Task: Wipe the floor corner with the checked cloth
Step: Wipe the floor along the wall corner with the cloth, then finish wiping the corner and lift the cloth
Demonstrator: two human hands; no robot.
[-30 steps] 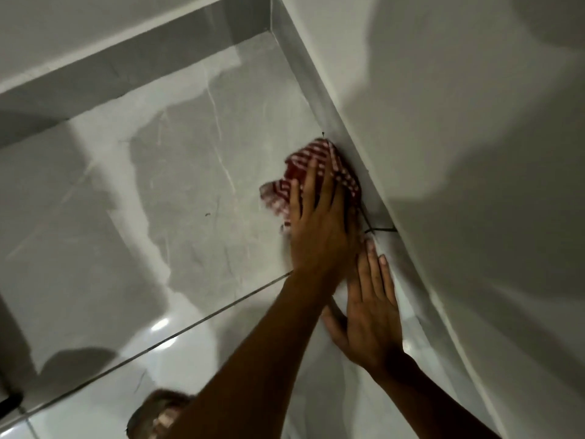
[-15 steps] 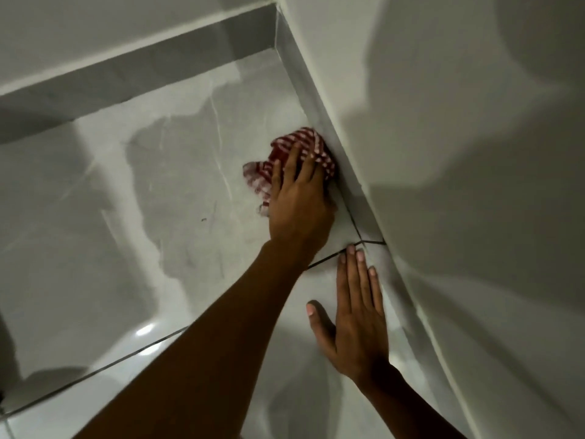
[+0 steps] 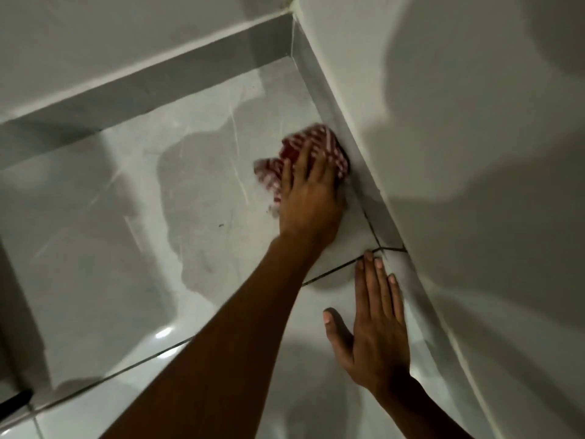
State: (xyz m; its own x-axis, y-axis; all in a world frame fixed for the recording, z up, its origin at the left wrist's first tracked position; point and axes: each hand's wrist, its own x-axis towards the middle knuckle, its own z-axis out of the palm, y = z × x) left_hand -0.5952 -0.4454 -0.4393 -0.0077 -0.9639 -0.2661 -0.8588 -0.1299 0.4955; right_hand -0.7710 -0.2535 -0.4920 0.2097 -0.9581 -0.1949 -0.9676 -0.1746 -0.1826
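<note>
The red-and-white checked cloth lies bunched on the glossy grey floor tile, touching the grey skirting of the right wall. My left hand presses down on it with fingers spread over the fabric, arm reaching in from the lower left. The cloth looks blurred. My right hand rests flat on the floor nearer to me, fingers together, its fingertips at a dark grout line. The floor corner is farther up, a short way beyond the cloth.
White walls with grey skirting close the floor at the back and on the right. A duller patch marks the tile left of the cloth. A dark object shows at the bottom left edge.
My left hand has slid the cloth along the right skirting towards the corner. My right hand has stayed flat on the floor. The corner has come into view.
</note>
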